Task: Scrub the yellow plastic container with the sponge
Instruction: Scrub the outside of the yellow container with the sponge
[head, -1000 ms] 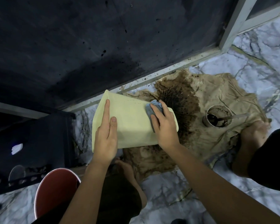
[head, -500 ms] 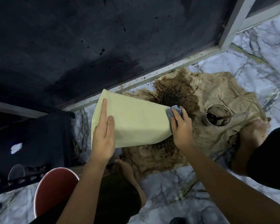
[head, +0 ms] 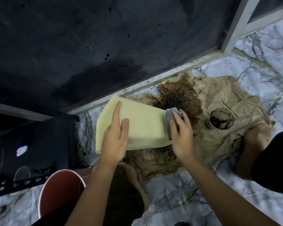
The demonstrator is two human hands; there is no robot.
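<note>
The yellow plastic container (head: 142,126) is lying tilted over the stained cloth (head: 219,111), under the flat-fingered left hand (head: 115,137); the right hand (head: 180,136) is gripping the grey sponge (head: 170,118) against its end.

Dim, flat indoor light. The dark wall (head: 88,46) above the yellow container (head: 142,126) swallows detail, the marble floor (head: 260,66) right of it catches pale sheen, and wide-angle edges bend and soften.
</note>
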